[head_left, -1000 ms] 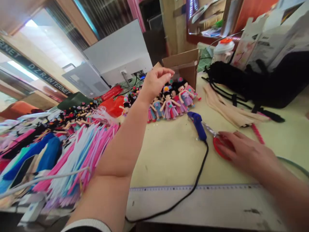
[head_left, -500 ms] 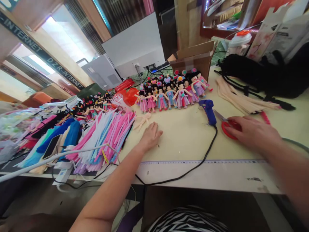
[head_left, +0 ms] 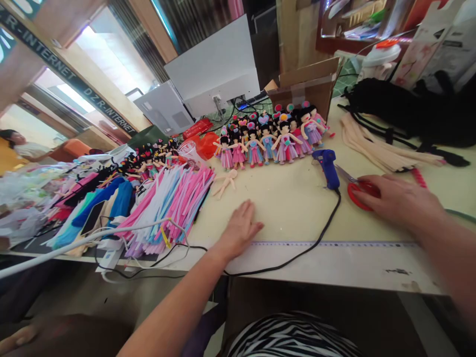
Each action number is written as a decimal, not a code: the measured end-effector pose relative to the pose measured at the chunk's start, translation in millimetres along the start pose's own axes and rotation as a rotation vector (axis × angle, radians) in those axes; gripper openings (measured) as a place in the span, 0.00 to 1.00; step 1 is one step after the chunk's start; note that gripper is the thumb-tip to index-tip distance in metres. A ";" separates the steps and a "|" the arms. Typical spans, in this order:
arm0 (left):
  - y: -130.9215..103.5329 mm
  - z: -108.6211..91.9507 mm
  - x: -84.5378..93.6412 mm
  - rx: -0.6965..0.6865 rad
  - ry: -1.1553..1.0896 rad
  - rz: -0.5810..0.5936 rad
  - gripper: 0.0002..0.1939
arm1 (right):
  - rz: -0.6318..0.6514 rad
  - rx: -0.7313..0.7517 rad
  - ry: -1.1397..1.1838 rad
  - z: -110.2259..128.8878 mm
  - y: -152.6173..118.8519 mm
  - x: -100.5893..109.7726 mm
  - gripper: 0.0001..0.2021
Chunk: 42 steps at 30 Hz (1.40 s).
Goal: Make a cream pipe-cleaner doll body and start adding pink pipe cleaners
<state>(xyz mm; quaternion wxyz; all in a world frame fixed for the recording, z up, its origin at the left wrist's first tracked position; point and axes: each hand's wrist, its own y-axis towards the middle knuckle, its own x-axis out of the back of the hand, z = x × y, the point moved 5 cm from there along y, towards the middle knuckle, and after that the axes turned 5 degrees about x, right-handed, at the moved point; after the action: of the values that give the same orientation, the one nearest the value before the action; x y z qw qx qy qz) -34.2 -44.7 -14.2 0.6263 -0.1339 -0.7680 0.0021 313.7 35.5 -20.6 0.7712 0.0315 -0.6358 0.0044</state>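
My left hand [head_left: 242, 229] lies palm down on the cream tabletop, fingers stretched out, with nothing under them that I can see. A bare beige pipe-cleaner doll body [head_left: 225, 184] lies just beyond its fingertips, apart from them. On the right, my right hand [head_left: 399, 201] has its fingers on the red handles of a pair of scissors [head_left: 360, 192], whose blades point away to the upper left. Close to the blade tips rests a blue glue gun [head_left: 327, 167], its black cord running down toward the table's front edge.
Finished dolls [head_left: 285, 141] stand in rows before a cardboard box [head_left: 307, 84]. Bundles of pink, white and blue pipe cleaners [head_left: 167, 206] cover the left side. Beige pipe cleaners [head_left: 375, 146] and black ones [head_left: 409, 111] lie right. A ruler strip [head_left: 357, 244] follows the front edge.
My left hand has drawn back toward the front edge, away from the doll body, which now shows more fully. My right hand stays on the scissors. The view has shifted slightly.
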 end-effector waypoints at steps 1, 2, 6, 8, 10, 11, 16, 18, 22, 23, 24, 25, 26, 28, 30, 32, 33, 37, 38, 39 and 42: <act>-11.3 20.9 0.2 0.085 0.028 -0.032 0.37 | 0.032 -0.014 0.015 0.2 -0.2 -0.1 0.28; -22.5 38.9 -0.7 0.166 0.055 -0.054 0.36 | 0.071 -0.033 0.033 0.5 -0.4 -0.2 0.28; -49.2 53.1 -13.2 0.300 0.135 -0.036 0.39 | 0.120 -0.063 0.045 2.7 0.1 2.7 0.28; -45.6 27.7 -21.2 0.280 0.139 0.016 0.40 | 0.126 -0.065 0.041 2.9 0.6 2.5 0.28; -32.9 -8.6 -26.5 0.206 0.123 0.059 0.41 | 0.130 -0.060 0.043 2.9 0.6 1.3 0.28; -24.9 -27.0 -27.7 0.154 0.111 0.076 0.42 | 0.125 -0.055 0.045 3.1 0.4 1.1 0.28; 8.7 -71.2 -17.0 -0.073 0.017 0.111 0.42 | 0.088 -0.051 0.053 3.6 -1.8 2.5 0.27; 19.1 -56.5 -7.7 -0.062 0.017 0.108 0.41 | 0.090 -0.048 0.061 4.4 -2.4 3.1 0.27; 31.2 -11.6 3.8 0.182 0.118 0.046 0.39 | 0.094 -0.034 0.082 5.8 -2.5 3.5 0.26; 30.1 -9.4 1.4 0.199 0.133 0.051 0.39 | 0.094 -0.032 0.086 5.7 -2.3 3.4 0.25; 27.5 -12.2 -2.6 0.185 0.143 0.058 0.39 | 0.093 -0.031 0.088 5.6 -2.2 3.2 0.25; 24.2 -19.6 -8.4 0.133 0.148 0.079 0.40 | 0.090 -0.029 0.090 5.4 -2.0 3.1 0.25; 20.8 -30.4 -14.3 0.043 0.146 0.099 0.41 | 0.086 -0.026 0.092 5.2 -2.0 3.1 0.25; 18.2 -50.2 -21.8 -0.136 0.117 0.134 0.42 | 0.076 -0.013 0.104 5.3 -2.1 3.4 0.25; 29.6 -54.6 -18.7 -0.206 0.087 0.138 0.43 | 0.064 0.000 0.121 5.7 -2.5 4.0 0.24; 57.4 -41.1 -5.2 -0.144 0.088 0.087 0.42 | 0.048 0.006 0.131 5.5 -2.9 4.3 0.24; 74.6 -30.5 2.9 -0.082 0.095 0.058 0.42 | 0.039 0.009 0.133 5.1 -2.9 4.2 0.24; 123.6 -4.4 18.8 0.094 0.111 0.014 0.37 | -0.013 0.044 0.154 3.6 -1.4 2.2 0.23; 124.7 -7.0 17.0 0.086 0.113 0.010 0.36 | -0.030 0.054 0.160 3.1 -0.8 1.7 0.23; 120.6 -13.1 12.8 0.049 0.116 0.014 0.37 | -0.042 0.060 0.163 2.7 -0.2 1.2 0.23; 87.6 -41.9 -5.5 -0.197 0.135 0.092 0.41 | -0.055 0.063 0.162 1.7 1.0 -0.3 0.21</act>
<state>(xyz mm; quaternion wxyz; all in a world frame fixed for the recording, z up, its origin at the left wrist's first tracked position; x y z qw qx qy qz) 24.9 31.7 -25.4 0.6596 -0.2297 -0.7136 -0.0537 312.0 36.4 -20.5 0.8186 0.0728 -0.5697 0.0060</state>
